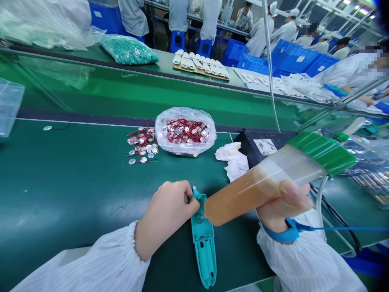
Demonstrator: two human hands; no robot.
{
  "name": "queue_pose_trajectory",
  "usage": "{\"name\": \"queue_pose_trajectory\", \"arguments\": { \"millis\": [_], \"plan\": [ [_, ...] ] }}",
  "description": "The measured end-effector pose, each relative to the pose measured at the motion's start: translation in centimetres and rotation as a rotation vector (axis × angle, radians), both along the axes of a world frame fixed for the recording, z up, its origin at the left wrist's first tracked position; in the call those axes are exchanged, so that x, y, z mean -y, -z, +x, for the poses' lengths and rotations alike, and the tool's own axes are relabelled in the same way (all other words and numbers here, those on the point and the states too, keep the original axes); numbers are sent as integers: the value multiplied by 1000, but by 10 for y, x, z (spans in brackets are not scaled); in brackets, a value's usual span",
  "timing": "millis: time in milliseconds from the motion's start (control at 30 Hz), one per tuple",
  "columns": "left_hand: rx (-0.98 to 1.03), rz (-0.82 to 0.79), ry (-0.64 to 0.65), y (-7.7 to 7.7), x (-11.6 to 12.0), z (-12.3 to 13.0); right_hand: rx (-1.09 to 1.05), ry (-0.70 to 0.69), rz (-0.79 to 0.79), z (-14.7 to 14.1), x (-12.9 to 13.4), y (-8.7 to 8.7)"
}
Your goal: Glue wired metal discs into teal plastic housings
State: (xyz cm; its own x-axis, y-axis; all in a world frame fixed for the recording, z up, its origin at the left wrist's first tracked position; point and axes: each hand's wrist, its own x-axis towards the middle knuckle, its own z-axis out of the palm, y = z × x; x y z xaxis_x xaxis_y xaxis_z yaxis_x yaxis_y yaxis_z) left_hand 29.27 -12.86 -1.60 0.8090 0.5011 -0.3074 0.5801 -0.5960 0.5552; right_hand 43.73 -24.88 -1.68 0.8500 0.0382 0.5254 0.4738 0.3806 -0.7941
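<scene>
A long teal plastic housing half (pixel 204 247) lies on the green mat with its hollow inside facing up. My left hand (pixel 172 215) pinches its upper end between thumb and fingers. In my right hand (pixel 284 202) is a glue syringe (pixel 243 190), a clear barrel of amber fluid with a green cap. The syringe is tilted, its tip down at the round recess in the housing. A blue strap circles my right wrist. Beyond my hands, a plastic bag (pixel 186 151) holds many small metal discs with red wires, and a loose pile of wired discs (pixel 142 144) lies beside it.
Crumpled white tissue (pixel 235 160) lies against a black box (pixel 264 142) at the right. A hose and cables run along the right side. Past the green barrier stand a board of white housings (pixel 200 67) and a teal-filled bag (pixel 127 49). Co-workers sit at the back.
</scene>
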Motion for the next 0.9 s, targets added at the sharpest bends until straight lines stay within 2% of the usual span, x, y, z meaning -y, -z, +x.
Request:
{"name": "queue_pose_trajectory", "arguments": {
  "millis": [167, 533, 700, 900],
  "plan": [
    [8, -2, 1, -1, 0, 0, 131, 6, 21, 1, -1, 3],
    [3, 5, 5, 0, -1, 0, 95, -3, 25, -2, -3, 2],
    [0, 3, -1, -1, -1, 1, 153, -14, 40, 0, -3, 5],
    [9, 9, 0, -1, 0, 0, 156, -26, -32, -1, 2, 8]
  ]
}}
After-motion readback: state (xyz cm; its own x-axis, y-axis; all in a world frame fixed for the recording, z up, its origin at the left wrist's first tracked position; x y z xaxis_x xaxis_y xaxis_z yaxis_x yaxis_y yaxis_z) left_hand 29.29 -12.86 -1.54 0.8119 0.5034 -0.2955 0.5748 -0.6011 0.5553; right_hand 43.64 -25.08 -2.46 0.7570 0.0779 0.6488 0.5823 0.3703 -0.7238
